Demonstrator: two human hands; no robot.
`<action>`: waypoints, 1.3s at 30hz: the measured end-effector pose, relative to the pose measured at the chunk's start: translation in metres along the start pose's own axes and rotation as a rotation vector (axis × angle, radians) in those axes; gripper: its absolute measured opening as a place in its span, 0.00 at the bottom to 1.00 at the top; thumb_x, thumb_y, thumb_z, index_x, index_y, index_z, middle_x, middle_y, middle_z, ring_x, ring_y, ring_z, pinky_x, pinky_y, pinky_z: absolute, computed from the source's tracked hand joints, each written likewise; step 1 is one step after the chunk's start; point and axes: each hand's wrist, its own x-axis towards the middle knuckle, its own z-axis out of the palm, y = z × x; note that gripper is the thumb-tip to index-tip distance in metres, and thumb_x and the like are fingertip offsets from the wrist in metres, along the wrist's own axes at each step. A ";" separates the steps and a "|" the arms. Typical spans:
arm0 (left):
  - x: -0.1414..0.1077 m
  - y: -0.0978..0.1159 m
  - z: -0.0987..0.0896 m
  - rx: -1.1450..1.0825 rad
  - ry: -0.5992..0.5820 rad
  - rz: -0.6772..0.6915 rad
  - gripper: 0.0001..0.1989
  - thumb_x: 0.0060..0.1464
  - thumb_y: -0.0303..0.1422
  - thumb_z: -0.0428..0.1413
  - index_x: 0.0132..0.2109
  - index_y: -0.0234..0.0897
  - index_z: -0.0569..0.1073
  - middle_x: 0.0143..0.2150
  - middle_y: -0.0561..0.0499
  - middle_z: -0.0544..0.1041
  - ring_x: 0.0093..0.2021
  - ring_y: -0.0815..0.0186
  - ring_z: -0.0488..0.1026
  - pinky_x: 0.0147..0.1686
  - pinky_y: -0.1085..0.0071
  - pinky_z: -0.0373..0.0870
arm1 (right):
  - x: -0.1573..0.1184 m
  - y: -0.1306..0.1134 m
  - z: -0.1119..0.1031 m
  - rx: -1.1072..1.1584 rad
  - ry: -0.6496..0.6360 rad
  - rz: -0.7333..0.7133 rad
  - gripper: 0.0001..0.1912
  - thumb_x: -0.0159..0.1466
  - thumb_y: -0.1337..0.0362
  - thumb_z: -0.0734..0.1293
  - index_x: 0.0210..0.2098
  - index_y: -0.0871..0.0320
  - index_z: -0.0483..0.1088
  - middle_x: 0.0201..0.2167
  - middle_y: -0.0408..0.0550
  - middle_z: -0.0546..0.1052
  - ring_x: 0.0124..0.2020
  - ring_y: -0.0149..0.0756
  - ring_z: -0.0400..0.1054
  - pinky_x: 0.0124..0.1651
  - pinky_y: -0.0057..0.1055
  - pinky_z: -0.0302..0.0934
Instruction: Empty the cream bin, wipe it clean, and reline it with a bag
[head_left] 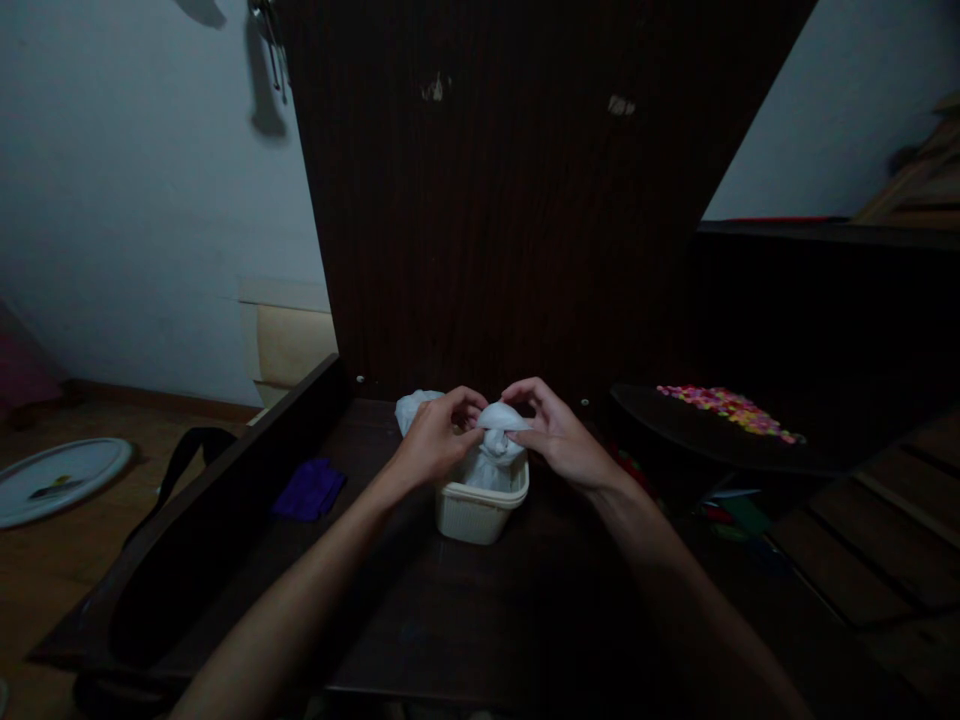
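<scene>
Both hands are raised over a small cream basket [472, 520] on the dark wooden surface. Between them is a smooth white rounded piece [500, 416], whose kind I cannot make out. My left hand [441, 435] pinches its left edge between thumb and fingers. On the other side, my right hand [559, 437] grips the right edge with the thumb below and curled fingers above. White, crumpled, bag-like material [491, 470] fills the basket just under the piece. Another crumpled white bundle [412, 408] lies behind my left hand, partly hidden by it.
A purple cloth [309, 490] lies left of the basket, near a raised wooden side board [225, 510]. A tall dark panel [487, 220] stands behind. Colourful small pieces [727, 408] cover part of a dark shelf at right. A white oval lid-like object [64, 480] rests on the floor.
</scene>
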 end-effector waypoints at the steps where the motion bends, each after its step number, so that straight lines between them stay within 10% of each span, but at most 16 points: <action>1: 0.000 -0.002 0.000 -0.055 -0.021 -0.009 0.13 0.49 0.21 0.60 0.43 0.34 0.74 0.34 0.53 0.78 0.33 0.69 0.74 0.36 0.72 0.68 | 0.000 0.000 0.000 0.014 -0.010 0.003 0.21 0.48 0.70 0.72 0.40 0.53 0.66 0.42 0.43 0.69 0.35 0.33 0.70 0.36 0.30 0.67; 20: 0.004 -0.010 -0.009 -0.599 -0.305 -0.207 0.26 0.47 0.34 0.69 0.48 0.38 0.64 0.36 0.52 0.77 0.34 0.68 0.75 0.36 0.71 0.70 | -0.001 0.007 -0.001 -0.738 0.107 -0.299 0.14 0.53 0.76 0.61 0.35 0.55 0.68 0.31 0.42 0.73 0.32 0.35 0.66 0.35 0.29 0.58; 31: 0.004 -0.003 -0.014 -0.640 -0.451 -0.253 0.27 0.47 0.35 0.70 0.50 0.38 0.66 0.36 0.53 0.78 0.33 0.67 0.76 0.35 0.71 0.71 | 0.003 0.006 0.001 -0.728 0.090 -0.309 0.11 0.56 0.74 0.61 0.34 0.54 0.70 0.29 0.42 0.75 0.30 0.34 0.68 0.33 0.29 0.58; 39: 0.003 -0.002 -0.014 -0.586 -0.295 -0.191 0.24 0.49 0.30 0.68 0.51 0.38 0.67 0.41 0.50 0.79 0.40 0.66 0.77 0.43 0.68 0.71 | -0.005 0.007 -0.005 -0.624 0.229 -0.179 0.07 0.56 0.66 0.68 0.28 0.54 0.63 0.21 0.37 0.65 0.22 0.30 0.60 0.25 0.27 0.53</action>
